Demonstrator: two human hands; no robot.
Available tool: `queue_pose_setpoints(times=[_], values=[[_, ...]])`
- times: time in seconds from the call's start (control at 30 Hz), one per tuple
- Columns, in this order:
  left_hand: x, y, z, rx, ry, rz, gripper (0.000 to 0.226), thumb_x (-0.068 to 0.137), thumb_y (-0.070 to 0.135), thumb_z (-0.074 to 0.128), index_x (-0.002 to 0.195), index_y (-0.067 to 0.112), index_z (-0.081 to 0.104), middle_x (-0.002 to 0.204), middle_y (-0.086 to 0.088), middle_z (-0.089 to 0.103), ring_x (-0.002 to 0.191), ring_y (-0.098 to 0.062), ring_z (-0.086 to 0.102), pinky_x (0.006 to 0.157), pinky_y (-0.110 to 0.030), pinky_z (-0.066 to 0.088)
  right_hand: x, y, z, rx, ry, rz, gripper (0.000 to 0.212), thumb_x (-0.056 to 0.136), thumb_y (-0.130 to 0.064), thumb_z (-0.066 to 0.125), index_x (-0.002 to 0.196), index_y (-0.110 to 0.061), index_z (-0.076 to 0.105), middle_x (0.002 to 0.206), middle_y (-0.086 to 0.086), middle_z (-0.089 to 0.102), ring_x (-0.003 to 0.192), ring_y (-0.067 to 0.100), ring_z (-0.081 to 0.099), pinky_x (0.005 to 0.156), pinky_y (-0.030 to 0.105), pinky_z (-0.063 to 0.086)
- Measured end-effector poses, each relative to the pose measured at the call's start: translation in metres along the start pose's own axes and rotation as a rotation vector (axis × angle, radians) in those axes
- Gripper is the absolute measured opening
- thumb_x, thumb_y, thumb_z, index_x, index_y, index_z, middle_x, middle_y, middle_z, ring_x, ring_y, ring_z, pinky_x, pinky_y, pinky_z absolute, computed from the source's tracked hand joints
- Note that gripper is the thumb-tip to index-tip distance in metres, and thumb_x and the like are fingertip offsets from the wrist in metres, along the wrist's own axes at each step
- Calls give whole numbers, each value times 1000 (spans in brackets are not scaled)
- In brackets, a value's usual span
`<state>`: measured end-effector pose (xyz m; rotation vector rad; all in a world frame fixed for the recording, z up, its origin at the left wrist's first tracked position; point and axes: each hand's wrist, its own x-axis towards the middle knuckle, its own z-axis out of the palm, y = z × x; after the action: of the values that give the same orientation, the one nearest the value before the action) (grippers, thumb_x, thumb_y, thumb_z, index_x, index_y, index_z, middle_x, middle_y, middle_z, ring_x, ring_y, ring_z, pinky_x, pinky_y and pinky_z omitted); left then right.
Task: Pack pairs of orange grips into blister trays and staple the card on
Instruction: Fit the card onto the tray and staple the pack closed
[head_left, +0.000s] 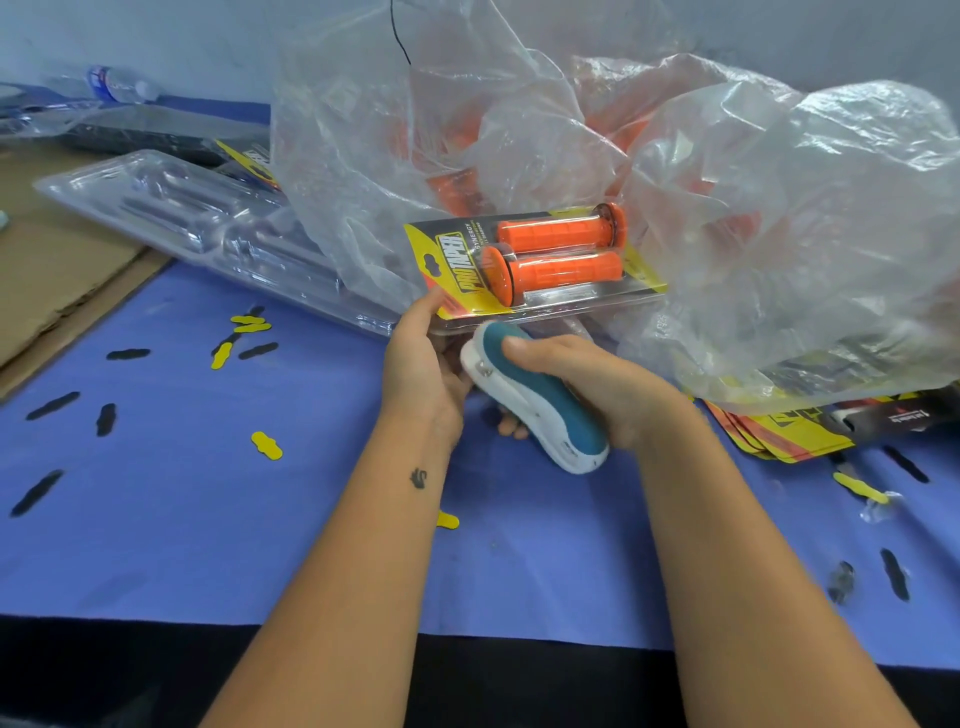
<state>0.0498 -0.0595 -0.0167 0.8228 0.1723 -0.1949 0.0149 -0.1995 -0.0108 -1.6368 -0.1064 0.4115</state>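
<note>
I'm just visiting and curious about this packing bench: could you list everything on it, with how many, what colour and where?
Blister pack: one, clear with yellow-black card, two orange grips inside, centre.
Stapler: one, teal and white, at the pack's near edge.
Plastic bag: one large, clear, orange grips inside, back right.
Empty blister trays: a stack, clear, back left.
Printed cards: a pile, yellow, orange and black, right, under the bag.
Punched scraps: many, yellow or black, scattered on the blue table cover.
Cardboard: brown, far left.
Water bottle: one, clear, back left.
Left hand: holds the pack.
Right hand: grips the stapler.
</note>
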Motion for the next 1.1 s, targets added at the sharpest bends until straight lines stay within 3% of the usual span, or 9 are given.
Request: queue_pose_setpoints(times=[0.23, 0.37, 0.57, 0.7, 0.83, 0.93, 1.0, 1.07, 1.1], values=[[3, -1, -4, 86, -30, 14, 19, 90, 27, 58, 92, 11, 68, 83, -10, 68, 68, -22, 61, 67, -33, 49, 1, 3, 0, -83, -47, 26, 64, 65, -70, 64, 96, -14, 73, 91, 16, 74, 80, 27, 71, 71, 33, 57], [4, -4, -5, 189, 17, 126, 10, 84, 2, 66, 86, 12, 67, 77, -6, 68, 61, -15, 62, 59, -25, 52, 8, 4, -1, 30, 156, 123, 75, 74, -82, 48, 91, -15, 77, 91, 8, 75, 77, 16, 70, 69, 27, 56], [4, -5, -9, 421, -61, 324, 19, 78, -1, 73, 72, 16, 69, 62, 7, 67, 55, -6, 58, 56, -19, 46, 11, 9, -2, 422, 546, -170, 26, 95, -29, 61, 97, -4, 66, 91, 12, 74, 84, 24, 73, 73, 32, 60], [-2, -4, -3, 383, -199, 321, 2, 79, 16, 73, 81, 15, 72, 72, 2, 71, 64, -10, 63, 61, -22, 49, 12, 5, -1, 656, 471, -275, 12, 99, -10, 50, 98, -6, 62, 88, 10, 72, 85, 22, 71, 76, 35, 59], [0, 12, -10, -4, -257, 109, 67, 97, 52, 30, 62, 17, 75, 69, -4, 71, 63, -17, 65, 67, -30, 48, 6, 0, -7, 822, 358, -345, 23, 89, -8, 43, 85, -10, 65, 79, 7, 71, 81, 21, 70, 82, 40, 58], [0, 18, -11, -74, -295, 27, 70, 101, 52, 20, 93, 13, 78, 93, -11, 73, 83, -19, 70, 80, -31, 55, -5, -1, -10, 843, 267, -231, 32, 71, -17, 47, 91, -5, 68, 97, 17, 65, 94, 33, 64, 93, 47, 50], [-1, 18, -8, 27, -249, 48, 67, 104, 41, 25, 77, 16, 80, 80, -9, 74, 72, -13, 72, 66, -22, 57, -13, -4, -7, 759, 263, -132, 38, 65, -17, 49, 97, -2, 62, 98, 22, 57, 88, 34, 56, 89, 43, 46], [-4, 20, -6, 49, -268, 38, 64, 103, 32, 32, 61, 12, 77, 66, -5, 72, 59, -14, 70, 51, -21, 54, -15, -6, -6, 679, 296, -199, 21, 73, -11, 47, 68, -3, 66, 72, 17, 61, 66, 26, 59, 71, 26, 49], [-6, 20, -5, 39, -259, 15, 55, 101, 29, 38, 69, 9, 77, 71, -8, 73, 64, -19, 71, 56, -26, 56, -15, -5, -10, 690, 290, -245, 41, 84, -8, 40, 52, -7, 66, 57, 9, 62, 53, 18, 61, 58, 18, 48]])
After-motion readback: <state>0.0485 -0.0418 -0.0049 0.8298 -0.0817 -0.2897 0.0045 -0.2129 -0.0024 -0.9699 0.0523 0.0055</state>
